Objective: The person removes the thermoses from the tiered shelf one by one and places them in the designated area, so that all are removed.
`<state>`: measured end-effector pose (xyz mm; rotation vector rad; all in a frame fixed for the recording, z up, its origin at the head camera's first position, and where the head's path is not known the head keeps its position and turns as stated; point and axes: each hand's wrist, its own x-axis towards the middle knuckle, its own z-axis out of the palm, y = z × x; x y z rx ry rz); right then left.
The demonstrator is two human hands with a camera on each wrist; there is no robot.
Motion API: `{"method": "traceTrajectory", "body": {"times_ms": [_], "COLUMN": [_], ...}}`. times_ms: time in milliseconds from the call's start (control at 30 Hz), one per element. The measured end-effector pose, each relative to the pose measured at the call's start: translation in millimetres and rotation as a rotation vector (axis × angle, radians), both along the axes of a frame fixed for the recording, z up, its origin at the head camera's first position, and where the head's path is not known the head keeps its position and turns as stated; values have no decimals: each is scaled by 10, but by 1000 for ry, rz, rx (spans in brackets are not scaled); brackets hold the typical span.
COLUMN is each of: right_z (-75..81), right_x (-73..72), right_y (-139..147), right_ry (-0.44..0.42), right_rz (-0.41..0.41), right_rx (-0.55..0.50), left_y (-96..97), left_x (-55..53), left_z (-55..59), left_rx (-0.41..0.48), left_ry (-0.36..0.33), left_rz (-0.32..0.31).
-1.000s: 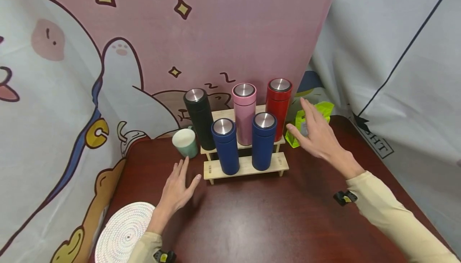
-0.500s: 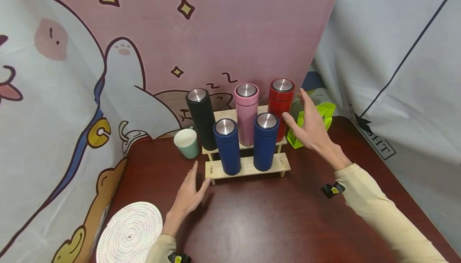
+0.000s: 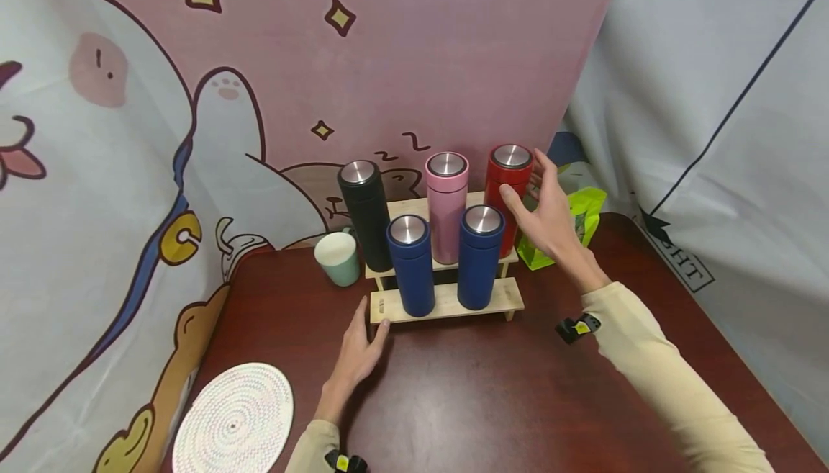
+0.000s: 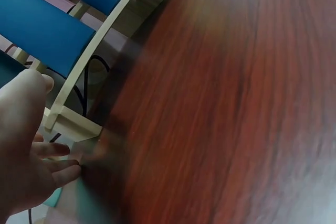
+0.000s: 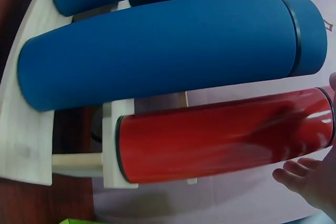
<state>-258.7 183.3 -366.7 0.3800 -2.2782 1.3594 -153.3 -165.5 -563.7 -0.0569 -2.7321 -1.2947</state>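
Observation:
In the head view my right hand is at the upper part of a red thermos bottle, thumb in front and fingers along its far right side. The right wrist view has those fingers close beside the red bottle, spread rather than wrapped round it. My left hand, fingers extended, is at the left end of the two-tier wooden stand. A pink bottle and a black bottle share the upper tier with the red one. Two blue bottles stand on the lower tier.
A mint-green mug stands left of the stand. A round woven mat lies at the front left of the dark red table. Behind my right hand is a bright green bag. Printed cloth hangs behind and at the sides.
My right hand has moved left to the red bottle, its thumb now overlapping it. My left hand has shifted right, from near the mug to the stand's left end.

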Motion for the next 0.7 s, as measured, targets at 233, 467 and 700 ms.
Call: {"method": "traceTrajectory", "body": {"times_ms": [233, 467, 700], "right_z": [55, 107, 135], "right_x": [-50, -92, -123], "right_y": [-92, -148, -146], "right_ry": [-18, -15, 1], "right_rz": [-18, -17, -17], "right_rx": [-23, -48, -74], "left_y": [94, 156, 204], "left_x": [-53, -94, -105], "left_z": [-58, -121, -134], "left_rx": [83, 178, 237], "left_ry": [13, 56, 44], "left_rz": [63, 126, 174]}}
